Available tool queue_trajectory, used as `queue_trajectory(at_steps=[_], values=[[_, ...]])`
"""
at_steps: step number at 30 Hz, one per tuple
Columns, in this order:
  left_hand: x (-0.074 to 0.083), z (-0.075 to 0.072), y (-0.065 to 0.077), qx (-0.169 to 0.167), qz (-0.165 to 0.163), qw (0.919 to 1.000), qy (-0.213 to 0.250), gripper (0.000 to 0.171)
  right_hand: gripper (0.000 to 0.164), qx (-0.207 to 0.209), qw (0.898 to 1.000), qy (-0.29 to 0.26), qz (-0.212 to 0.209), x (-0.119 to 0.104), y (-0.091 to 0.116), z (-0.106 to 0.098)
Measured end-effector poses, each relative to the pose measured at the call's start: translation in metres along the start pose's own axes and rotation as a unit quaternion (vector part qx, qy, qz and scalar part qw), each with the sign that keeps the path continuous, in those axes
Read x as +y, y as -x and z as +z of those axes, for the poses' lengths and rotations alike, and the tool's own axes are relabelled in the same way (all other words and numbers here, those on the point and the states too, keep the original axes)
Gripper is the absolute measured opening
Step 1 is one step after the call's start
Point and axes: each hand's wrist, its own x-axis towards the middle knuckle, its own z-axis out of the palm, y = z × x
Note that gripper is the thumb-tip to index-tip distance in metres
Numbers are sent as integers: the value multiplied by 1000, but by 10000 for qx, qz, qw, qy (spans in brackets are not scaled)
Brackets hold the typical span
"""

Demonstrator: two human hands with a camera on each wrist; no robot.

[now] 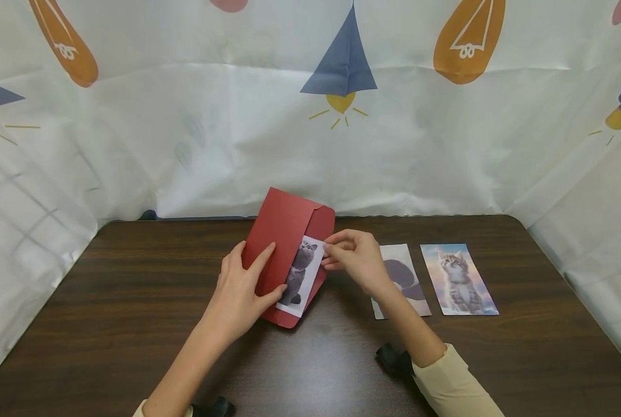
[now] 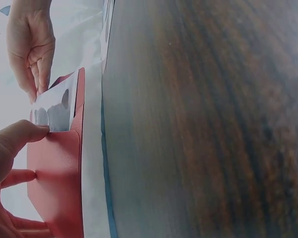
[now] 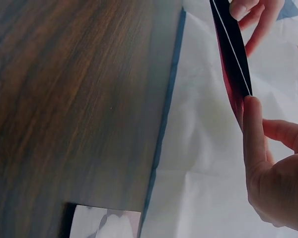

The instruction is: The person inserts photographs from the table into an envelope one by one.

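Observation:
A red envelope (image 1: 281, 223) stands tilted in front of me, its flap side facing right. My left hand (image 1: 245, 292) holds it from the left, thumb and index finger on its front. Out of its opening shows part of a white card with a grey cat picture (image 1: 301, 272). With thumb and fingers, my right hand (image 1: 357, 260) pinches this card's right edge. The left wrist view shows the left thumb (image 2: 27, 134) right at the envelope's opening, against the card. The card's far end is hidden inside the envelope.
To the right on the dark wooden table (image 1: 133, 301) lie a kitten card (image 1: 461, 281) and a card with grey shapes (image 1: 401, 272), partly covered by the right forearm. A white patterned curtain (image 1: 268, 133) hangs behind the table's back edge.

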Motion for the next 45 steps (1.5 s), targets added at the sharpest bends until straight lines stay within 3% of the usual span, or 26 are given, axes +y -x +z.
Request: queue_trajectory(at_steps=[25, 35, 45], values=[[5, 5, 2, 182, 200, 9996, 6, 81, 12, 103, 9999, -18, -27, 4, 3, 12], [8, 6, 2, 66, 139, 9998, 80, 79, 13, 87, 9999, -11, -93, 4, 4, 13], [11, 6, 4, 291, 397, 9987, 149, 74, 12, 72, 9999, -39, -120, 6, 5, 14]])
